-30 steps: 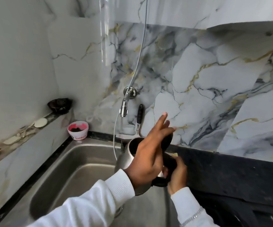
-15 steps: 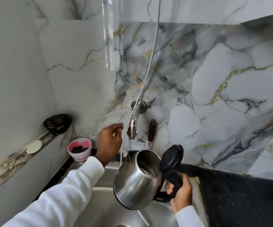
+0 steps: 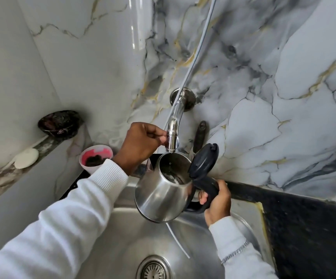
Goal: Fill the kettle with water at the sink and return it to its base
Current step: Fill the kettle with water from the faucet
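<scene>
The right hand [image 3: 216, 202] is wrapped tight around the black handle [image 3: 207, 187] of the steel kettle [image 3: 161, 196], holding it in the air over the sink [image 3: 122, 238] — tilted, its open mouth turned up toward the tap [image 3: 173, 135]. The black lid [image 3: 203, 161] stands flipped back on its hinge, to the right of the mouth. The tap's nozzle sits directly above the kettle's rim, very close to it; a few drops show inside the mouth, though whether water is running I cannot tell.

The left hand [image 3: 141, 144] is up at the tap, its fingers curled and its fingertips pinched against the left side of the nozzle. Both arms wear white sleeves.

The tap juts out from a round plate on the marble-patterned wall, and a thin grey hose [image 3: 197, 55] runs down the wall past it. A dark tool handle [image 3: 200, 135] leans on the wall just right of the tap, behind the lid.

Below the kettle the sink's drain [image 3: 154, 268] shows at the bottom edge. To the right lies the dark bench [image 3: 308, 228]. Behind the left sleeve stands a pink-and-white cup [image 3: 96, 158] with something dark in it. On the ledge at the left — a dark bowl [image 3: 59, 122] and, nearer the camera, a white soap bar [image 3: 27, 161].
</scene>
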Demonstrator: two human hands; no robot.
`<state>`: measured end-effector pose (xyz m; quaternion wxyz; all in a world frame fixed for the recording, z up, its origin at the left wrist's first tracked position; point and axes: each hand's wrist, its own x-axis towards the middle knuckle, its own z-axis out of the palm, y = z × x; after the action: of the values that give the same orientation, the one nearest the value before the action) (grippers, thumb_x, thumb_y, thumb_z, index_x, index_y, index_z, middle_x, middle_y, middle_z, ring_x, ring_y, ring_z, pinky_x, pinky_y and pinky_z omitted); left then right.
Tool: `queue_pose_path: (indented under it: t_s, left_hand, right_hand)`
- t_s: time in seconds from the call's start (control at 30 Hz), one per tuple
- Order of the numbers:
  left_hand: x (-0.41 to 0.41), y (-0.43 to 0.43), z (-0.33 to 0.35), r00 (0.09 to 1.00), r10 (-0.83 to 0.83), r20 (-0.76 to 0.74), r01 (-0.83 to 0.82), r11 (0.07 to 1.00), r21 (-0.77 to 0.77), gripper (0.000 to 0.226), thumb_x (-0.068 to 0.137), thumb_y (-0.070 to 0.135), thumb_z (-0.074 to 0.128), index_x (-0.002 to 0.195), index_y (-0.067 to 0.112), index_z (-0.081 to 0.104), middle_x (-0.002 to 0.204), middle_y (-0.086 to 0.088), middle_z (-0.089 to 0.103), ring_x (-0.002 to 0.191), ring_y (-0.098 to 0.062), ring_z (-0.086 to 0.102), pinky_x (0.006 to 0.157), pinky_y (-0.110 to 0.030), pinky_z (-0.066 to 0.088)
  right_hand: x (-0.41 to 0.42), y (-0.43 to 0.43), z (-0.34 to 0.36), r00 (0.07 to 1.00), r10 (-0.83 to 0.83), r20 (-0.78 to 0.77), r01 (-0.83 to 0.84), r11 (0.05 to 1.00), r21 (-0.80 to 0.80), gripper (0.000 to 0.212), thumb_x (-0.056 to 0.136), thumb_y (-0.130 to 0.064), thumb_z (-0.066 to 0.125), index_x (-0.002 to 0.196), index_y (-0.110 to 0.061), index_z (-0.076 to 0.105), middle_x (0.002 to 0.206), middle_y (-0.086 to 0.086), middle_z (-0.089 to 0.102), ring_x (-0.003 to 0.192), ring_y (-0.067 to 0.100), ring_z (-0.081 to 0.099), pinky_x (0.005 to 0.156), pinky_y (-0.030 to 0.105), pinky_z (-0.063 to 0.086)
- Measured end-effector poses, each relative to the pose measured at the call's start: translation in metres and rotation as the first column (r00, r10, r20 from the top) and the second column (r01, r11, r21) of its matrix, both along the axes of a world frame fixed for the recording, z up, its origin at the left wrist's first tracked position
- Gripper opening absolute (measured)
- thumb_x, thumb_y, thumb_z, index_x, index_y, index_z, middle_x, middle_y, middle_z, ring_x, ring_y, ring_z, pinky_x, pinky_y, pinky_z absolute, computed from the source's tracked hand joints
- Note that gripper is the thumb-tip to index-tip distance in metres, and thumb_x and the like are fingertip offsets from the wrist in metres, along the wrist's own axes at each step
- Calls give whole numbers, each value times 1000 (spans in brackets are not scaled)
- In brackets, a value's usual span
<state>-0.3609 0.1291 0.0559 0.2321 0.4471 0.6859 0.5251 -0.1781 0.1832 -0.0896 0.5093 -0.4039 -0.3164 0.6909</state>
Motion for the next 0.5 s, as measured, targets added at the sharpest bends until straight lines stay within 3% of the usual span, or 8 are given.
queue_pose_path:
  t_s: [0.07,0.13,0.23,0.37,0.5]
  left_hand:
    - [-2,1,-2,1000,-25,-15,25,1000,6,12,82,-6,67,92,-6,74,89,-19,75,63,-3,67,71,-15,55]
    - [-5,2,-2,999,-51,-12,51,999,15,12,82,-6,68,91,-6,74,86,-17,75,60,-1,65,67,-10,53]
    - [-10,0,-3,991,-127,32,126,991,42,13,84,-7,65,94,-9,72,86,-18,73,66,-8,68,74,-18,58]
    - [-14,-3,-5,989,-136,63,132,989,67,16,85,-8,63,98,-10,71,90,-23,74,67,-8,71,73,-17,59]
    - [-17,-6,-1,985,-133,113,128,990,51,19,89,-3,59,103,-6,71,98,-28,74,90,-33,74,89,-34,59]
  right_hand:
    - [0,0,-2,1000,7,4,-7,1000,8,40,88,-24,37,51,-11,41,32,3,36,34,17,31,43,31,22]
    - [0,0,-2,1000,12,14,-12,1000,16,42,88,-25,38,49,-11,41,33,3,36,34,17,32,43,31,23]
    - [-1,1,-1,999,22,31,-22,1000,22,40,87,-24,38,50,-10,42,33,3,37,33,16,32,45,32,23]
    - [-1,2,-1,999,25,31,-27,998,54,40,87,-24,36,50,-11,41,33,4,36,34,17,30,50,36,21]
    - [0,4,0,999,41,35,-43,997,61,43,86,-26,37,46,-12,43,33,3,36,34,17,31,49,35,22]
